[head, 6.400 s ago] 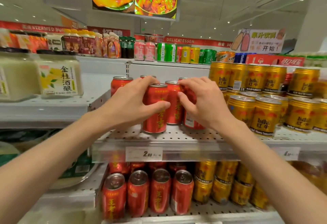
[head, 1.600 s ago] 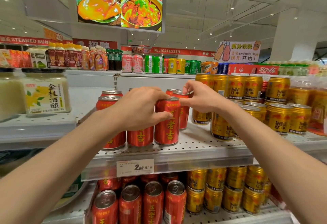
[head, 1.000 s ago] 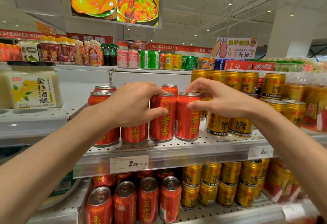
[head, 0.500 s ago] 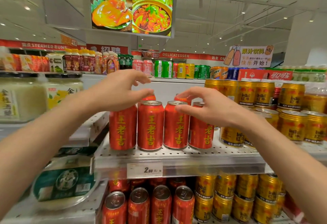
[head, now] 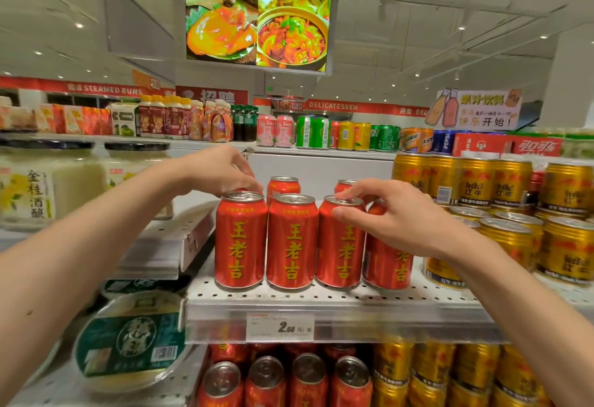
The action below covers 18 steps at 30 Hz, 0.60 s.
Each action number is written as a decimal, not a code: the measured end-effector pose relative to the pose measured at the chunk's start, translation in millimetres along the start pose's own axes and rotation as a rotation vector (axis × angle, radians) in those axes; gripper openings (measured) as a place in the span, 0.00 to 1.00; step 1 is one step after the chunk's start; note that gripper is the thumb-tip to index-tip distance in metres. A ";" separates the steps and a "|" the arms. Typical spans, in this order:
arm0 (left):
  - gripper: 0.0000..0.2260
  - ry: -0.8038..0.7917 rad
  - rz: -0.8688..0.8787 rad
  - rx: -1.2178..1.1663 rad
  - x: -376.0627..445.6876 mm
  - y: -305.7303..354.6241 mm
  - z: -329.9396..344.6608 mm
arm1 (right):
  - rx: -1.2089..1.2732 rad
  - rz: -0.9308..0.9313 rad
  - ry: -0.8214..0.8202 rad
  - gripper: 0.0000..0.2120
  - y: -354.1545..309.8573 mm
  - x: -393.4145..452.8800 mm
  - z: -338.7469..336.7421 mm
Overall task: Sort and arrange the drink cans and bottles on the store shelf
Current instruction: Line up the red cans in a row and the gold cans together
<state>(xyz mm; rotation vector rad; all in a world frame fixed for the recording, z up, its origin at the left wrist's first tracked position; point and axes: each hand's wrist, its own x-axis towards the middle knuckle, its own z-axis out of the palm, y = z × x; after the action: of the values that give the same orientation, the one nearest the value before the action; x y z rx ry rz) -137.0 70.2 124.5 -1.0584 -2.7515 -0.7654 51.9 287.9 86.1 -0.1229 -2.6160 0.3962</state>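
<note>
Four red herbal-tea cans stand in a front row on the white perforated shelf [head: 321, 300], with more red cans [head: 283, 185] behind them. My left hand [head: 221, 172] reaches over the leftmost front can [head: 241, 239]. Its curled fingertips hold the top of a rear can that is almost hidden. My right hand [head: 395, 213] pinches the rim of the third front can [head: 340, 246], thumb on its side and forefinger on its lid. The second can [head: 292, 242] and the fourth can [head: 389, 262] stand untouched, and my right hand partly covers the fourth.
Gold Red Bull cans [head: 511, 181] are stacked right of the red ones. Large jars [head: 48, 188] fill the left shelf, with a green-lidded tub [head: 135, 339] below. The lower shelf holds red cans [head: 266, 377] and gold cans [head: 427, 371]. A price tag [head: 279, 326] sits on the shelf edge.
My left hand has dropped from above the row onto the rear left can. My right hand has shifted from the fourth can's side to the third can's rim.
</note>
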 end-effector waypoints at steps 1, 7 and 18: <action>0.14 -0.005 0.016 -0.007 -0.6 -0.1 -1.5 | 0.001 0.005 -0.001 0.38 -0.7 -0.3 0.0; 0.13 -0.006 0.072 -0.049 -3.4 -0.6 -2.7 | 0.011 0.029 -0.021 0.37 -4.4 -1.9 -0.9; 0.19 -0.015 0.120 0.061 -28.0 10.1 0.8 | -0.038 -0.003 -0.034 0.38 -0.7 0.1 -2.7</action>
<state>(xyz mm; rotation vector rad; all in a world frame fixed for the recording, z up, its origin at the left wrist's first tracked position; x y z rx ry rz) -109.2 60.1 120.7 -1.2092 -2.6755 -0.6551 53.1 287.9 88.7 -0.1255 -2.6581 0.3498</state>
